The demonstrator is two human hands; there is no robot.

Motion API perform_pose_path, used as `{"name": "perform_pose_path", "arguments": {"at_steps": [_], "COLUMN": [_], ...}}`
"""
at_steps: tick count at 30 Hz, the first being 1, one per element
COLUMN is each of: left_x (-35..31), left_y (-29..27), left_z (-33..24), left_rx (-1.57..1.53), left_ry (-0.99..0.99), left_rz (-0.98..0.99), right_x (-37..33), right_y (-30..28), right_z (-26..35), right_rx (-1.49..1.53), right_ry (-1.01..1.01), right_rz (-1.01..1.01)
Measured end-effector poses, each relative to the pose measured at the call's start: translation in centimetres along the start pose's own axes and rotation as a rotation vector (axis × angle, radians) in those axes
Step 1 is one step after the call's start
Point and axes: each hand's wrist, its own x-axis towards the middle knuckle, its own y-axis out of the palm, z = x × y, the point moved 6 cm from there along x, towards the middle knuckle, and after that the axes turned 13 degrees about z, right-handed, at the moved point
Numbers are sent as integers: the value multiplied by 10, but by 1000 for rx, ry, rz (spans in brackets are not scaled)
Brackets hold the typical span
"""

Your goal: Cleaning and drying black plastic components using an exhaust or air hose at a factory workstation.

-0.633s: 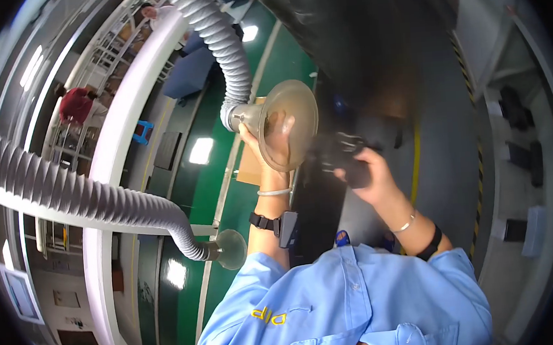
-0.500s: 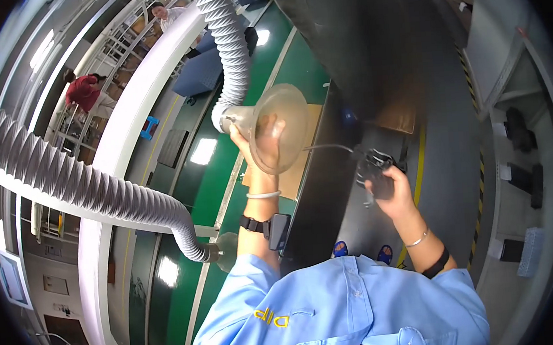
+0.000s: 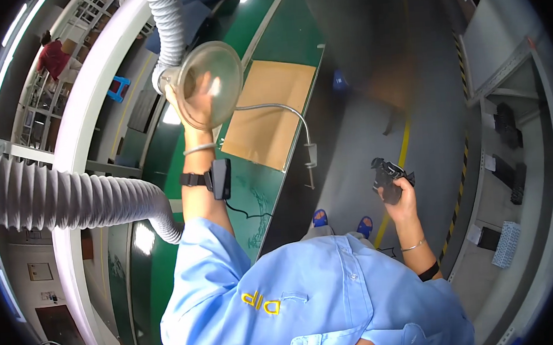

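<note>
My left hand is raised to a translucent, cone-shaped fume hood on the end of a white ribbed duct hose. The thumb lies by the hood's neck, and the fingers show through its wall. A black device on a strap sits on my left wrist, with a thin cable trailing from it. Away to the right, over the floor, my right hand is closed round a black object with clip-like parts on top; its kind is unclear.
Brown cardboard lies on the green bench. A gooseneck arm with a clamp is fixed at the bench edge. A second, thicker duct crosses at left. Shelving stands at right; a person in red is far off.
My left hand and the hood now appear farther left and higher. My right hand, still holding the black object, sits slightly lower. The view has shifted, showing more of the cardboard and gooseneck.
</note>
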Motion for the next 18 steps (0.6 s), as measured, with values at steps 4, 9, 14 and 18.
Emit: {"name": "perform_pose_path", "arguments": {"at_steps": [4, 9, 14, 18], "left_x": [6, 16, 18, 23], "left_y": [-23, -43, -55, -73], "left_z": [6, 5, 10, 51], "left_rx": [-41, -133, -390, -639], "left_ry": [-70, -108, -218, -293], "left_rz": [52, 98, 209, 254], "right_x": [7, 57, 129, 184], "right_y": [-19, -2, -6, -16], "right_z": [-19, -64, -123, -140], "right_rx": [-80, -374, -706, -890], "right_ry": [24, 224, 356, 316], "right_rz": [-45, 20, 140, 239]}}
